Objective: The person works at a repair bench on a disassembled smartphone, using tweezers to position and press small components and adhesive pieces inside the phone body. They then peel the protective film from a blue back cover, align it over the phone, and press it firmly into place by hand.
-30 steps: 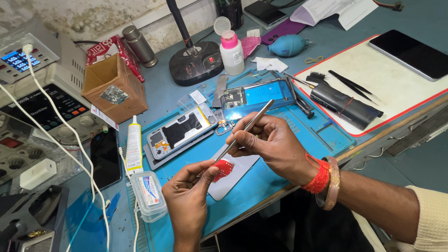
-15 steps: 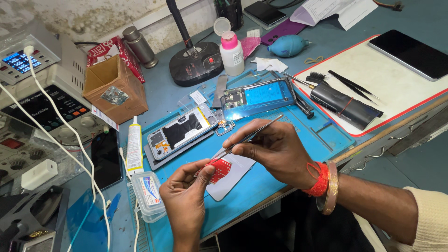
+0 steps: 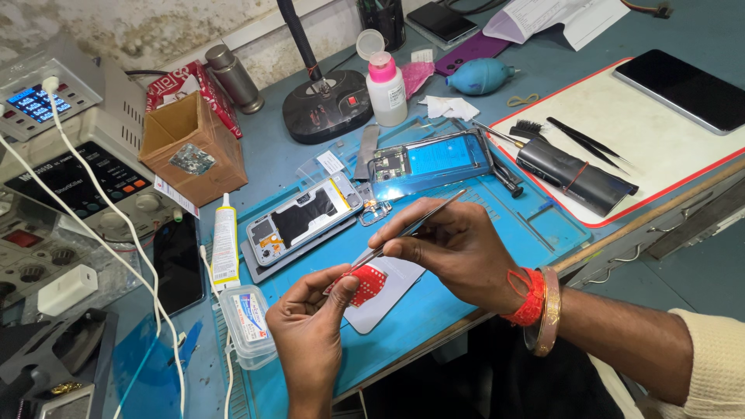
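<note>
- The small red perforated patch (image 3: 365,284) sits pinched between your left hand's (image 3: 310,330) thumb and fingertips, just above the white rounded card (image 3: 388,299).
- Your right hand (image 3: 458,252) is closed around slim metal tweezers (image 3: 407,230), tips at the patch; a hard poke could tear it.
- A loosened pinch would drop it onto the blue mat (image 3: 535,229) on the table.

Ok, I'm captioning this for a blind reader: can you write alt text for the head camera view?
Over a blue repair mat, a person's left hand pinches a small red part while the right hand touches metal tweezers to it. Two opened phones lie just beyond, with a glue tube and cardboard box to the left.
</note>
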A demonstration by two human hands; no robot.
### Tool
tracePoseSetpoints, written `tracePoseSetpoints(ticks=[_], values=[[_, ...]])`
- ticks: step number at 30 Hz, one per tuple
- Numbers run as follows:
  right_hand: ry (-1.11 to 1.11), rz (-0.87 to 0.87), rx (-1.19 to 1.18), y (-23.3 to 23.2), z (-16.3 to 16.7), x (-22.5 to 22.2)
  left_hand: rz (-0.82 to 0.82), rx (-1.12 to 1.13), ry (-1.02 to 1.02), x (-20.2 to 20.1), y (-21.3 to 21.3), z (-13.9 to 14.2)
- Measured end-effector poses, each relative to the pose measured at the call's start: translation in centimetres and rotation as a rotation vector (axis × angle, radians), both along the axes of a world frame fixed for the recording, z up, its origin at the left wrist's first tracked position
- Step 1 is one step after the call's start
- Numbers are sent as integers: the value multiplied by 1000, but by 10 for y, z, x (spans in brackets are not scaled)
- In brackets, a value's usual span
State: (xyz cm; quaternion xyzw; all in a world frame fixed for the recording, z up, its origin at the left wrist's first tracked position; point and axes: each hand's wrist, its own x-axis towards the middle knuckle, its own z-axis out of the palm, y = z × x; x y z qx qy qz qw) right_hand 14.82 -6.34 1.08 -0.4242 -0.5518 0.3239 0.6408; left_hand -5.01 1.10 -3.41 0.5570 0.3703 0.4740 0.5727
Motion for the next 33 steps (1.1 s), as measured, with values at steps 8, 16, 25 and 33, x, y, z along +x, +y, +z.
tracePoseSetpoints(ticks=[8, 16, 25, 33], values=[[12, -3, -8, 0, 0, 0, 6, 0, 21, 0, -1, 0], [35, 6, 26, 1, 1, 1, 2, 9, 10, -1, -2, 1], [29, 12, 17, 0, 4, 1, -17, 18, 33, -1, -2, 4], [29, -6, 12, 1, 4, 2, -23, 19, 45, -4, -2, 5]])
